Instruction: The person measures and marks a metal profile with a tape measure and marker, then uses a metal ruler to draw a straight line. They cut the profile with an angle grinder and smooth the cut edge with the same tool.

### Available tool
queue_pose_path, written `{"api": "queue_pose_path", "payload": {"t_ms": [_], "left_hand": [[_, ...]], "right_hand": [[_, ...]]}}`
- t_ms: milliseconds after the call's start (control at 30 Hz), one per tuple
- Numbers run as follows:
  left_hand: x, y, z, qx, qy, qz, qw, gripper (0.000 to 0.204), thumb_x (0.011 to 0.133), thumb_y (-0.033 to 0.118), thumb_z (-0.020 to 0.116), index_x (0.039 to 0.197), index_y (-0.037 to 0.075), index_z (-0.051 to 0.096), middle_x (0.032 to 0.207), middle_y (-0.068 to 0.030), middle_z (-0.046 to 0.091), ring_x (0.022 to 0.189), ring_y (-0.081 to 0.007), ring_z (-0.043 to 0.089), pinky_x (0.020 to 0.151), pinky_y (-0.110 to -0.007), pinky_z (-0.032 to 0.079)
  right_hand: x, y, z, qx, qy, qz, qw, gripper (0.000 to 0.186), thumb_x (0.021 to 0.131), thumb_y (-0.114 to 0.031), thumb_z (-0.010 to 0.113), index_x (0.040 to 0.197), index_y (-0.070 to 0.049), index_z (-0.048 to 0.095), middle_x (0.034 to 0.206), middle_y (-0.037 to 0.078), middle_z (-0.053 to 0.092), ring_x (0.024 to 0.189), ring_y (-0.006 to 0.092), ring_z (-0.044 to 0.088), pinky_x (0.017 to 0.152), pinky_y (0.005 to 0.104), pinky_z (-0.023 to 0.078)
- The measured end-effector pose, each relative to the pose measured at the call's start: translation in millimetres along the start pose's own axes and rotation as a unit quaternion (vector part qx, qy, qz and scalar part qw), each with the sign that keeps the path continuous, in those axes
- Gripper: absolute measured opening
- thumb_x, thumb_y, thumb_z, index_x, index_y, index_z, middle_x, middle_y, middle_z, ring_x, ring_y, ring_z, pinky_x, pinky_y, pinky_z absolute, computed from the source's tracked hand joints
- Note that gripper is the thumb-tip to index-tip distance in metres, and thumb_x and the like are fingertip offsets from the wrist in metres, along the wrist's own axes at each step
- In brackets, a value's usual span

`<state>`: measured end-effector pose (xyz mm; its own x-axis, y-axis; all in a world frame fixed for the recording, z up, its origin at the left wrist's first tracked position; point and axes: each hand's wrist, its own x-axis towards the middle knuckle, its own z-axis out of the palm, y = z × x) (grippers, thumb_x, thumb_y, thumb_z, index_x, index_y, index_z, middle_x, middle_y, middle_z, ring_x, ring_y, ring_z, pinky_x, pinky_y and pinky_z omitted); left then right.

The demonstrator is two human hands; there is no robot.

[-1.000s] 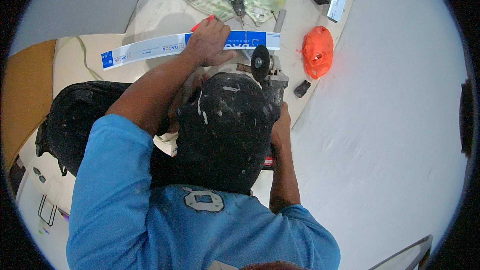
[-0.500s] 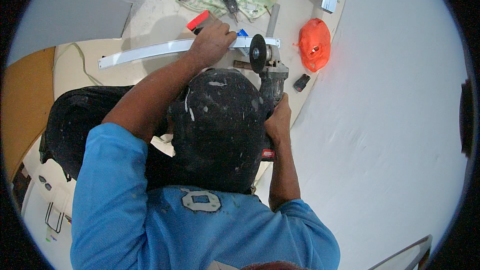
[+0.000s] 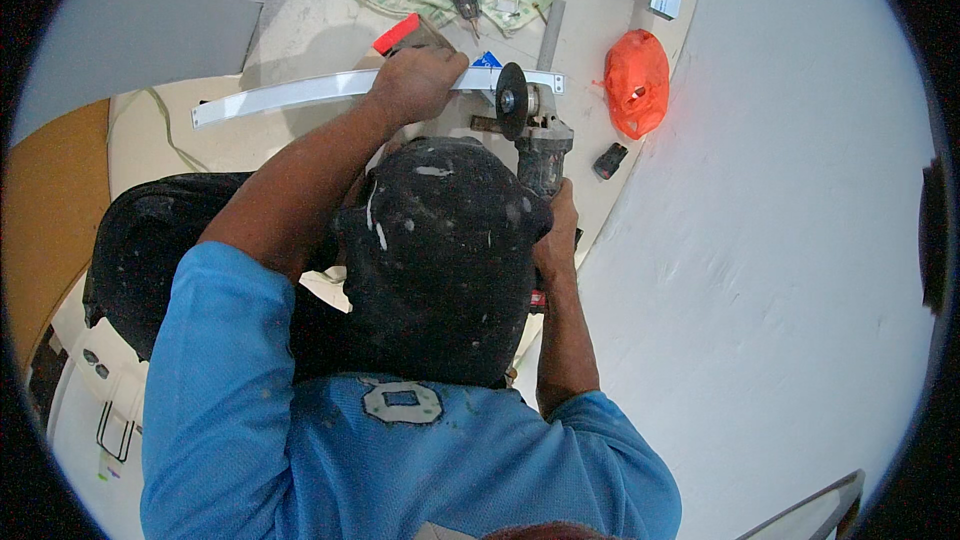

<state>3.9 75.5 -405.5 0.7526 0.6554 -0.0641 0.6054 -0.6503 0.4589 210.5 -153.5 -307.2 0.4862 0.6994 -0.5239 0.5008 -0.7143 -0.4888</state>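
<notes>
Pale surface [image 3: 305, 2]: strip [image 3: 285, 97] across it now plain side up (print's flipped away), so bare face looks presented to grinder [image 3: 543, 162]. Left hand [image 3: 418, 83]: fingers closed over strip. Right hand [image 3: 559, 225]: fingers wrapped round grinder.

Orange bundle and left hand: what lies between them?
In the head view, the angle grinder's black disc and the right end of the white strip lie between the left hand and the orange bundle.
</notes>
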Motion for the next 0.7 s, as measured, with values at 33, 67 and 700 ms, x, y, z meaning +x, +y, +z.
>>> {"api": "queue_pose_path", "payload": {"t_ms": [33,67,700], "left_hand": [[1,0,0,0.002,-0.004,-0.007,1.000,0.043,0.086,0.024,0.086,0.120,0.007,0.064,0.105,-0.0182,0.075,0.104,-0.0382,0.076,0.086,-0.054,0.060],[1,1,1,0.010,-0.006,-0.006,1.000,0.043,0.086,0.025,0.086,0.119,0.007,0.064,0.104,-0.0181,0.075,0.102,-0.0384,0.076,0.085,-0.054,0.061],[4,-1,6,0.022,0.013,0.000,1.000,0.041,0.086,0.024,0.086,0.118,0.009,0.064,0.098,-0.0179,0.076,0.098,-0.0389,0.076,0.081,-0.056,0.060]], "right_hand": [[1,-1,0,0.006,-0.006,0.008,1.000,0.078,0.087,-0.028,0.092,0.141,0.008,0.050,0.113,0.034,0.078,0.108,0.0496,0.078,0.091,0.0528,0.062],[2,2,1,0.019,-0.007,0.000,1.000,0.079,0.087,-0.030,0.093,0.141,0.008,0.050,0.114,0.033,0.078,0.109,0.0495,0.078,0.091,0.0525,0.062],[15,43,24,0.087,-0.016,0.000,0.996,0.079,0.088,-0.035,0.094,0.139,0.005,0.049,0.113,0.033,0.078,0.109,0.0508,0.077,0.089,0.0536,0.061]]}}
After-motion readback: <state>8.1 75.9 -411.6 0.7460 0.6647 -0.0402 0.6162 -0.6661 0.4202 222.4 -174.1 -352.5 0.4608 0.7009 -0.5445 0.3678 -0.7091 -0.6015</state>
